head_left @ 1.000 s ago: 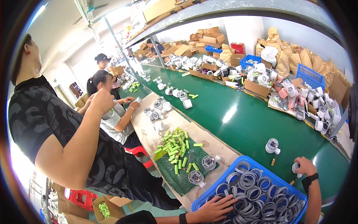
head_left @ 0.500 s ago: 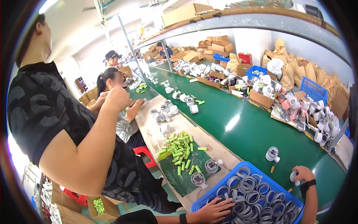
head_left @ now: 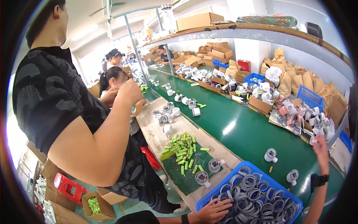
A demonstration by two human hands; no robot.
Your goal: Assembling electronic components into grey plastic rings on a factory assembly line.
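My left hand (head_left: pixel 215 211) lies over the near left side of a blue plastic crate (head_left: pixel 244 164), its fingers stretched out against the grey rings (head_left: pixel 250 182) inside. Nothing shows gripped in it. Raised at the right over the far edge of the green belt (head_left: pixel 242 128), my right hand (head_left: pixel 320 147) is slightly blurred, fingers extended and no object visible in it. Below that hand a round white housing (head_left: pixel 292 175) with a short neck stands on the belt. A similar housing (head_left: pixel 270 154) is farther back, beside a small tan piece (head_left: pixel 270 169).
Green battery cells (head_left: pixel 182 149) lie heaped on the left bench, near two open housings (head_left: pixel 202 178). A person in a dark patterned shirt (head_left: pixel 71 108) stands close on the left. Boxes and piled white parts (head_left: pixel 266 93) line the far side below a shelf beam (head_left: pixel 276 30).
My right hand has let go of the white housing at the belt's near right and moved up and away. The housing now stands alone. My left hand stays at the crate.
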